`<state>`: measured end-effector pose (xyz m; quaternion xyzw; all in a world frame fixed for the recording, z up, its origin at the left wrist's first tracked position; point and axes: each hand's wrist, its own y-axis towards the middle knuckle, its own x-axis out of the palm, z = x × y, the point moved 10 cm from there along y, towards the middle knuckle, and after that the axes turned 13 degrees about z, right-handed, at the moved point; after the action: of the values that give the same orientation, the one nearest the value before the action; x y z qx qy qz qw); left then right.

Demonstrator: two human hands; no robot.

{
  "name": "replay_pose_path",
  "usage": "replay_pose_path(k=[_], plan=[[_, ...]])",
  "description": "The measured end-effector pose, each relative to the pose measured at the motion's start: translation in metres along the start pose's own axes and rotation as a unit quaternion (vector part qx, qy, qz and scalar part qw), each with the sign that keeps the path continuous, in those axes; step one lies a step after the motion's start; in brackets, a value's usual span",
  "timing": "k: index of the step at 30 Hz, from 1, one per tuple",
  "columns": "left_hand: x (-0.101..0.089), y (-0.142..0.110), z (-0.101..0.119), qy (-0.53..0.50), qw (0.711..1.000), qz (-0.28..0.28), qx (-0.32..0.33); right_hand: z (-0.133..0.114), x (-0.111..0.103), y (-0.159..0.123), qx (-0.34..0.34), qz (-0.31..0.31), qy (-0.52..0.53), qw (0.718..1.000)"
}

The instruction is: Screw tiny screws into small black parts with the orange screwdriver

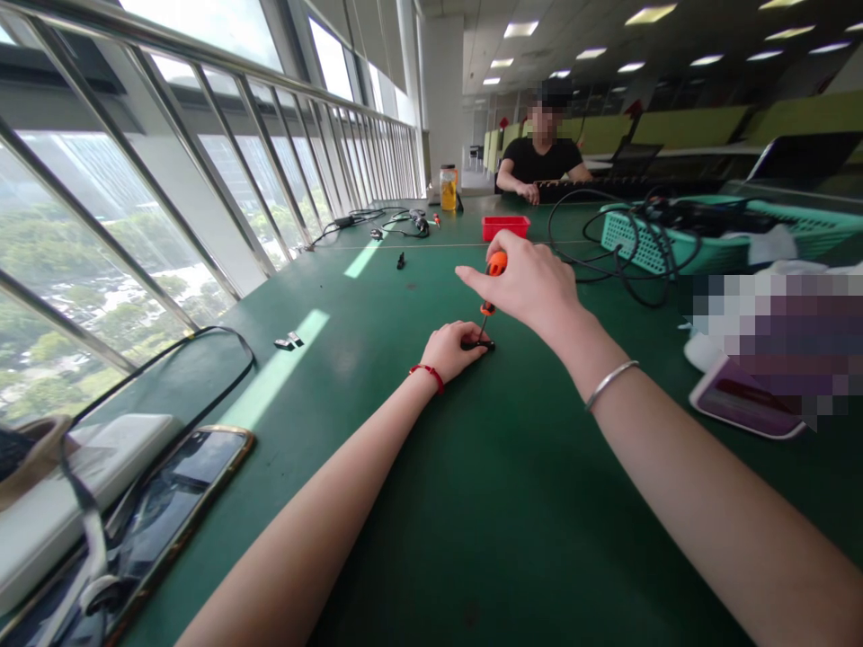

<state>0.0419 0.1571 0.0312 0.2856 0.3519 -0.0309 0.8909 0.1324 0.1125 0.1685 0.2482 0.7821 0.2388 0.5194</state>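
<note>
My right hand [532, 280] grips an orange and black screwdriver [497, 264] by its handle, with the thumb stretched out to the left. The shaft points down, and its tip meets a small dark piece [488, 345] on the green table [404, 476]. Low on the tabletop, my left hand [453, 350] pinches that piece between thumb and fingers. Much of it is hidden by the fingers, so its exact kind cannot be made out.
A red tray [505, 227] and a teal basket [640, 241] with black cables lie beyond my hands. Small parts [289, 341] and a phone [185, 494] are to the left, near the railing [222, 171]. A person in black [543, 162] sits at the far end.
</note>
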Motion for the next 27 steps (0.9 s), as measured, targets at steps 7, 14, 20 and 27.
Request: replay_pose_path(k=[7, 14, 20, 27], plan=[[0.0002, 0.0005, 0.0000, 0.004, 1.000, 0.002, 0.004, 0.0000, -0.0006, 0.0006, -0.005, 0.010, -0.001, 1.000], [0.0000, 0.0007, 0.0002, 0.003, 1.000, 0.002, 0.002, 0.0027, -0.0024, 0.0022, 0.005, 0.014, -0.005, 1.000], [0.0006, 0.0007, -0.0007, 0.005, 1.000, 0.000, 0.003, 0.0018, 0.0007, 0.0026, -0.009, 0.006, -0.012, 1.000], [-0.0010, 0.0001, 0.0012, -0.001, 1.000, 0.004, 0.004, -0.0017, 0.0002, 0.0008, -0.013, 0.007, 0.000, 1.000]])
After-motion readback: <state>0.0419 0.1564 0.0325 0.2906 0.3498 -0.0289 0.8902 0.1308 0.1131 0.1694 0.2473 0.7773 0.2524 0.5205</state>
